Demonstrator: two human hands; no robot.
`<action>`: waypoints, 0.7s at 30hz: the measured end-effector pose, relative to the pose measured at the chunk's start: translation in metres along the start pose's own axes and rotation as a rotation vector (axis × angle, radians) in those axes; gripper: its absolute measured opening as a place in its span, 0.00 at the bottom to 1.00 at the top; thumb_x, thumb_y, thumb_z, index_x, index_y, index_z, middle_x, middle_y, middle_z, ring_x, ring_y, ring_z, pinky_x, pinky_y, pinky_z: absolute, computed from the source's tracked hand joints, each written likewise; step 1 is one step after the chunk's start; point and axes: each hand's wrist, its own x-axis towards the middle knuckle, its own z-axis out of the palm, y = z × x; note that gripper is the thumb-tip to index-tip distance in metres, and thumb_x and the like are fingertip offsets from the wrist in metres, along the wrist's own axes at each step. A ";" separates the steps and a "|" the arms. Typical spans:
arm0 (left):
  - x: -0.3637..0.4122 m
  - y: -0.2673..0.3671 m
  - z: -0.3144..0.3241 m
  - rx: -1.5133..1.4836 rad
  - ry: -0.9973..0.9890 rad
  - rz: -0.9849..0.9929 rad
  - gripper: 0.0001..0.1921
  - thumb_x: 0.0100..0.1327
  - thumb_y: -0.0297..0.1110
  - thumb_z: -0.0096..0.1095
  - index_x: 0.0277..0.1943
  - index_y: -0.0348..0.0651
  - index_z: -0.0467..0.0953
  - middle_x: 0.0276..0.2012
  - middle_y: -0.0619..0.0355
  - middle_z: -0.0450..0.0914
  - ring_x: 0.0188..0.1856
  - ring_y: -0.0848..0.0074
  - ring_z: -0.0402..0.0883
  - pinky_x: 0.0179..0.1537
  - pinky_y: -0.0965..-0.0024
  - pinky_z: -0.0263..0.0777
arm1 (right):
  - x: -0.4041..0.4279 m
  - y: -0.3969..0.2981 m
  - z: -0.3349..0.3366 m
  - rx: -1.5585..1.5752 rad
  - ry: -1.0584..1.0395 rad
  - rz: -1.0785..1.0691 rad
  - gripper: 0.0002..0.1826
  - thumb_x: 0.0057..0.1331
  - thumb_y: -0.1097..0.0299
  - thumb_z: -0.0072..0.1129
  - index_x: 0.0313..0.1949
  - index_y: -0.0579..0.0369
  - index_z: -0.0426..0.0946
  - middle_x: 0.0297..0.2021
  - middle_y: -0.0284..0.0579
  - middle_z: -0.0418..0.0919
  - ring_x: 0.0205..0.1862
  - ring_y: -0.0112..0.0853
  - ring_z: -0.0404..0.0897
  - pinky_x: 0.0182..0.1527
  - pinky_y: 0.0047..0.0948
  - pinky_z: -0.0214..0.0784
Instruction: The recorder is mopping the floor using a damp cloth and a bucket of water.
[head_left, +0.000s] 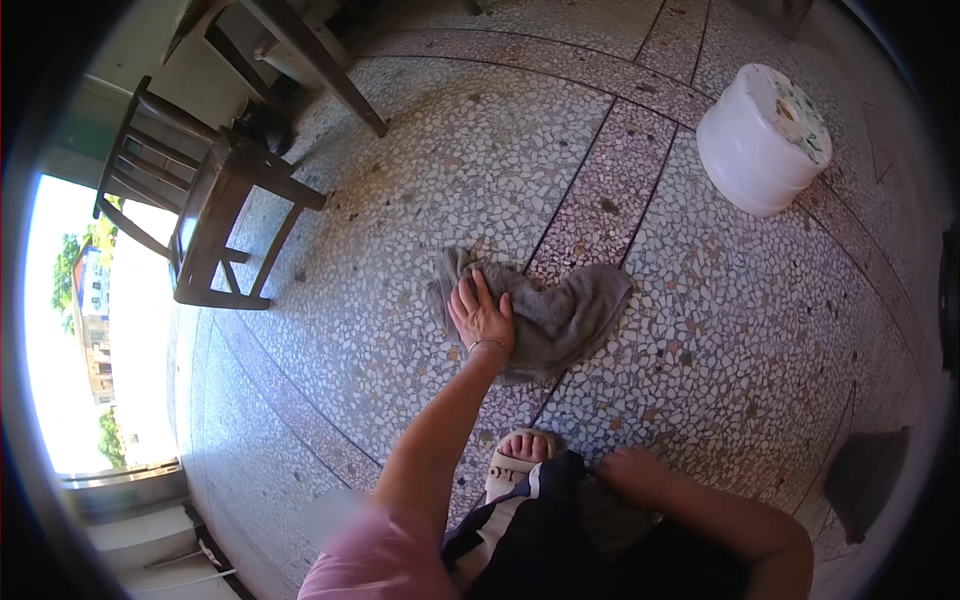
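Note:
My left hand (482, 319) lies flat on the left part of a crumpled grey-brown cloth (562, 315), its fingers spread and a thin bracelet at the wrist. The cloth rests on the speckled terrazzo floor (465, 172), across a reddish band with dark lines. Near my knee, at the lower right, is my right hand (634, 476), its fingers bent and somewhat blurred; whether it grips anything cannot be told. Just below the cloth, a light sandal (504, 472) shows on my foot.
A wooden chair (217, 202) stands at the left, beside the leg of a wooden table (322, 67). A white round stool (757, 150) is at the upper right. A dark flat object (866, 480) lies at the lower right. Bright daylight enters through an opening at the far left.

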 end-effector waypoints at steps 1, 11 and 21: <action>-0.013 -0.004 0.003 -0.112 -0.012 -0.101 0.35 0.68 0.50 0.49 0.73 0.45 0.52 0.75 0.49 0.44 0.76 0.54 0.38 0.73 0.54 0.38 | -0.002 0.000 0.000 0.011 -0.003 -0.002 0.13 0.66 0.64 0.47 0.47 0.46 0.76 0.35 0.40 0.79 0.42 0.39 0.79 0.44 0.41 0.70; -0.012 -0.024 -0.005 0.003 -0.018 0.239 0.34 0.66 0.41 0.52 0.72 0.42 0.54 0.74 0.51 0.51 0.75 0.54 0.45 0.73 0.53 0.42 | 0.021 0.000 0.011 0.086 -0.273 0.027 0.13 0.63 0.65 0.49 0.45 0.51 0.76 0.38 0.42 0.79 0.43 0.39 0.79 0.44 0.40 0.70; 0.048 -0.010 -0.010 0.087 -0.106 0.254 0.32 0.70 0.45 0.45 0.72 0.40 0.53 0.74 0.51 0.50 0.75 0.53 0.44 0.73 0.58 0.44 | 0.033 0.006 0.000 0.004 0.023 -0.082 0.11 0.64 0.66 0.48 0.43 0.47 0.77 0.34 0.41 0.77 0.42 0.38 0.78 0.43 0.39 0.70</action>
